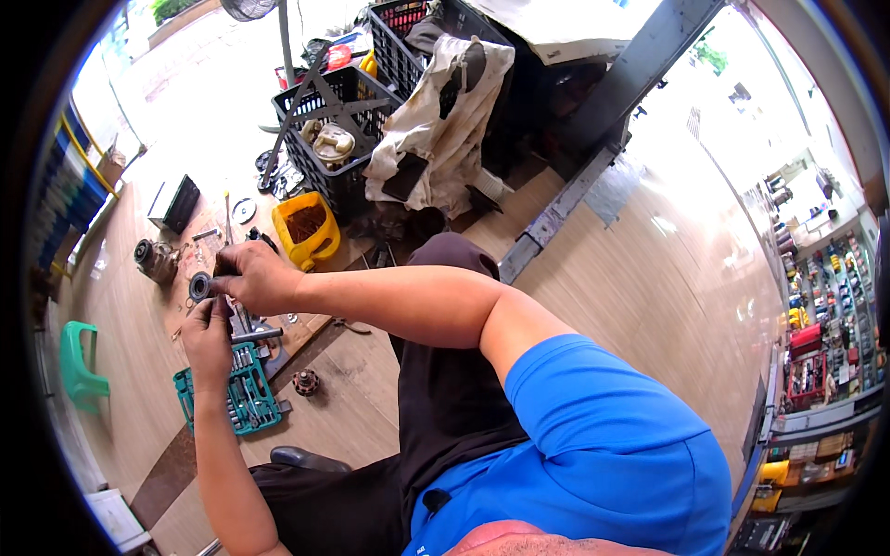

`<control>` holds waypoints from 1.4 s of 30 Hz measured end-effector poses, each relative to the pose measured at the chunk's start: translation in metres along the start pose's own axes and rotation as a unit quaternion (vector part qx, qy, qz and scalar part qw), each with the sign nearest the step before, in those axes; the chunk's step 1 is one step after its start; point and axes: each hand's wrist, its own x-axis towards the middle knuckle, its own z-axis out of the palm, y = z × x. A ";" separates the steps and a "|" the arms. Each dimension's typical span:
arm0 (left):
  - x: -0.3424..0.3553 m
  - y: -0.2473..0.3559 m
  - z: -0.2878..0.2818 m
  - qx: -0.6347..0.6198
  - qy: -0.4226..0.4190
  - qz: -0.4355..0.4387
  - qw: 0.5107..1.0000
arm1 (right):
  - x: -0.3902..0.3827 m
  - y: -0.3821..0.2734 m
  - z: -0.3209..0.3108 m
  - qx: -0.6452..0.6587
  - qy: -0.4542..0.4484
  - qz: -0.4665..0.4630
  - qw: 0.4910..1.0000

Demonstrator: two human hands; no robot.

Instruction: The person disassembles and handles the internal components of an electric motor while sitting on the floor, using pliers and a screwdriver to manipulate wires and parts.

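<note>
A dark, ring-shaped metal part (199, 285) with a round hole is held up over the wooden board (303, 335); it looks like a bearing. My right hand (261, 278) reaches across from the right, its fingers closed on the ring's right side. From below, my left hand (209, 339) pinches the ring's lower edge, close to the right fingertips. Just left of the ring stands a greasy metal housing (156, 261). Below the hands, a teal socket set case (257, 414) lies open, with a metal bar (258, 335) near its top edge.
A cut-open yellow jug (324, 248) with rusty-brown contents stands beyond my right hand. A black box (174, 204), a flat disc (244, 210) and a small gear-like part (305, 382) lie around. Black crates (348, 185), a grey steel post (575, 199) and a green stool (82, 366) stand nearby.
</note>
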 end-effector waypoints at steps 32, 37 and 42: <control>-0.013 0.012 0.007 -0.091 0.000 0.062 0.994 | 0.003 -0.016 -0.027 0.133 -0.079 0.000 0.988; -0.013 0.007 -0.008 -0.113 -0.011 0.044 0.993 | 0.003 -0.024 -0.025 0.196 -0.106 0.038 0.974; -0.019 0.028 0.000 -0.123 0.015 0.104 0.987 | 0.001 -0.025 -0.030 0.192 -0.108 -0.011 0.975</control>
